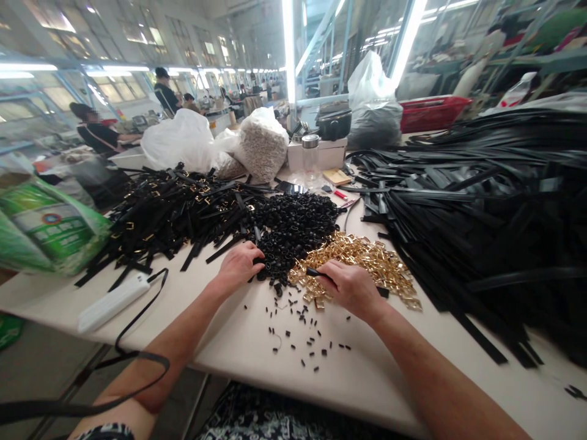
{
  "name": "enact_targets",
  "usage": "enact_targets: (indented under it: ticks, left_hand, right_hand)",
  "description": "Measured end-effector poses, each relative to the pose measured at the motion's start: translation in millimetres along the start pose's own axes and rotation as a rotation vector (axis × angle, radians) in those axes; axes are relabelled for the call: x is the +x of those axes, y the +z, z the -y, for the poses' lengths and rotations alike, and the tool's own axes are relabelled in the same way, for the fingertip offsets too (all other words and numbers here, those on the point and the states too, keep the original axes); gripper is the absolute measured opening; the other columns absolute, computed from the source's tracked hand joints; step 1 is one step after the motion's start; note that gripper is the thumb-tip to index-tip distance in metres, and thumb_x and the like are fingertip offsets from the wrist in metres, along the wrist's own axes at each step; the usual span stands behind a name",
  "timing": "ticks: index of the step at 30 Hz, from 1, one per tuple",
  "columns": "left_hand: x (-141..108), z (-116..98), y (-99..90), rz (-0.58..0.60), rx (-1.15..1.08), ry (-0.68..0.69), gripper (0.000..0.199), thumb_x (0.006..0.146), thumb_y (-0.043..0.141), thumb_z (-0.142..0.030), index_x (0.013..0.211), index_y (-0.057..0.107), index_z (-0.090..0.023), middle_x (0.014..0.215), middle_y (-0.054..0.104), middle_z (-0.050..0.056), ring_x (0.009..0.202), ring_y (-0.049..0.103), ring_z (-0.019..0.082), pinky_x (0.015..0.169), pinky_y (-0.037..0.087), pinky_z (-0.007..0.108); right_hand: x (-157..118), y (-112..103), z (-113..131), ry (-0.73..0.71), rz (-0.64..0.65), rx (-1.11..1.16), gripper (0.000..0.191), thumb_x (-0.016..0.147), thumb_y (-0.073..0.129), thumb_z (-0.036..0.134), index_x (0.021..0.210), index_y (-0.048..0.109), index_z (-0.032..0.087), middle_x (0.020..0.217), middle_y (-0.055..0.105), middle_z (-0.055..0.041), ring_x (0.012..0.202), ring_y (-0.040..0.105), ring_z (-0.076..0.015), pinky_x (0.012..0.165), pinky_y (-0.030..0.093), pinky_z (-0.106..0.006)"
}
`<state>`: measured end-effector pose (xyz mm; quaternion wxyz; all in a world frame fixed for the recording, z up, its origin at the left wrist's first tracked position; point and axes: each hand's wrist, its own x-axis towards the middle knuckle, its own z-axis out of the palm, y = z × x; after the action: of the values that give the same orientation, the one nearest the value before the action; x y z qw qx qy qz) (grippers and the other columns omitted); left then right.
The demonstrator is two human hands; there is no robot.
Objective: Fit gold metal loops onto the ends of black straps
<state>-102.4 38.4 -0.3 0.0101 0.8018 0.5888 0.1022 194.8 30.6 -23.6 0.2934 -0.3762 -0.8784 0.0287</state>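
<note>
My right hand [355,287] is closed around a black strap [313,272]. One end of the strap sticks out past the thumb, and a black piece [382,293] shows behind the palm. Under and beyond this hand spreads a heap of gold metal buckles [367,256]. My left hand [239,267] is at the near left edge of a pile of small black loops [293,229]. Its fingers are curled together against the pile, and what lies between them is hidden. Small black bits [312,330] are scattered on the table between my forearms.
Black straps with gold buckles [169,214] are heaped at the left, long black straps [468,232] at the right. A white power strip [114,302] with a black cord lies near the left edge. Bags [263,143], a jar [310,153] and a red basket [431,114] stand behind.
</note>
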Motion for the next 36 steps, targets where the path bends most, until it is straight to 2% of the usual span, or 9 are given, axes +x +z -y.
enact_targets:
  ticks: [5, 12, 17, 19, 21, 25, 28, 31, 36]
  left_hand:
    - [4.2, -4.2, 4.6, 0.053, 0.035, 0.051, 0.019, 0.078, 0.059, -0.016, 0.090, 0.073, -0.021, 0.096, 0.066, 0.005, 0.087, 0.061, 0.019, 0.082, 0.046, 0.030]
    - [14.1, 0.0, 1.9, 0.192, 0.014, -0.017, 0.015, 0.077, 0.061, -0.022, 0.088, 0.071, -0.021, 0.085, 0.066, 0.005, 0.084, 0.062, 0.022, 0.076, 0.045, 0.031]
    - [12.3, 0.9, 0.5, 0.085, -0.132, -0.068, 0.004, 0.073, 0.065, -0.019, 0.075, 0.067, -0.020, 0.078, 0.065, 0.003, 0.076, 0.059, 0.019, 0.071, 0.043, 0.029]
    - [13.4, -1.2, -1.7, 0.014, -0.293, -0.148, 0.005, 0.070, 0.068, -0.022, 0.071, 0.064, -0.019, 0.072, 0.063, 0.002, 0.069, 0.057, 0.017, 0.066, 0.042, 0.028]
    - [16.5, -6.6, -4.4, 0.002, -0.590, -0.241, 0.013, 0.068, 0.072, -0.026, 0.070, 0.061, -0.018, 0.066, 0.062, -0.001, 0.061, 0.056, 0.014, 0.061, 0.042, 0.026]
    - [25.6, -29.0, -3.4, 0.116, -1.313, -0.393, 0.028, 0.062, 0.081, -0.028, 0.070, 0.057, -0.017, 0.066, 0.063, -0.003, 0.059, 0.060, 0.009, 0.058, 0.046, 0.019]
    - [29.9, -49.6, 6.7, 0.172, -1.704, -0.486, 0.034, 0.058, 0.086, -0.024, 0.067, 0.053, -0.015, 0.070, 0.064, -0.002, 0.060, 0.061, 0.006, 0.058, 0.049, 0.014]
    - [29.3, -67.0, 19.7, 0.204, -1.923, -0.545, 0.031, 0.062, 0.085, -0.020, 0.069, 0.055, -0.014, 0.076, 0.066, 0.000, 0.058, 0.061, 0.004, 0.056, 0.050, 0.011]
    - [22.2, -88.4, 33.2, 0.250, -2.025, -0.568, 0.028, 0.065, 0.084, -0.019, 0.068, 0.057, -0.012, 0.069, 0.063, -0.001, 0.056, 0.061, 0.005, 0.055, 0.052, 0.011]
  right_hand:
    - [0.3, 1.3, 0.8, 0.005, 0.007, 0.004, 0.030, 0.097, 0.044, 0.035, 0.079, 0.060, 0.017, 0.072, 0.062, -0.0010, 0.058, 0.054, -0.0114, 0.055, 0.028, -0.026]
    - [-0.5, 3.0, 0.7, 0.019, 0.020, 0.010, 0.029, 0.097, 0.045, 0.035, 0.079, 0.059, 0.018, 0.073, 0.063, -0.0009, 0.058, 0.054, -0.0112, 0.054, 0.027, -0.026]
    - [0.1, 2.2, 2.3, 0.019, 0.009, 0.018, 0.026, 0.096, 0.046, 0.032, 0.079, 0.061, 0.018, 0.073, 0.063, -0.0008, 0.058, 0.054, -0.0110, 0.055, 0.027, -0.026]
    - [0.1, 2.1, 2.8, 0.023, 0.001, 0.029, 0.025, 0.095, 0.047, 0.031, 0.079, 0.060, 0.018, 0.073, 0.063, -0.0007, 0.058, 0.054, -0.0108, 0.055, 0.028, -0.025]
    - [0.1, 1.8, 2.9, 0.031, -0.019, 0.046, 0.024, 0.095, 0.048, 0.031, 0.079, 0.060, 0.018, 0.072, 0.062, -0.0005, 0.058, 0.054, -0.0106, 0.055, 0.029, -0.025]
    - [0.1, -1.6, 2.8, 0.047, -0.088, 0.063, 0.026, 0.096, 0.047, 0.032, 0.079, 0.060, 0.018, 0.073, 0.062, -0.0010, 0.061, 0.055, -0.0111, 0.057, 0.031, -0.024]
    - [0.7, -6.3, 3.3, 0.049, -0.129, 0.063, 0.027, 0.097, 0.046, 0.032, 0.080, 0.061, 0.018, 0.074, 0.063, -0.0011, 0.063, 0.056, -0.0113, 0.058, 0.033, -0.024]
    - [1.4, -9.9, 4.7, 0.054, -0.174, 0.074, 0.025, 0.097, 0.048, 0.033, 0.082, 0.061, 0.018, 0.074, 0.063, -0.0007, 0.062, 0.057, -0.0112, 0.058, 0.035, -0.024]
    - [1.5, -9.4, 8.7, 0.068, -0.211, 0.094, 0.022, 0.097, 0.049, 0.033, 0.087, 0.062, 0.018, 0.077, 0.065, -0.0012, 0.066, 0.059, -0.0119, 0.060, 0.036, -0.024]
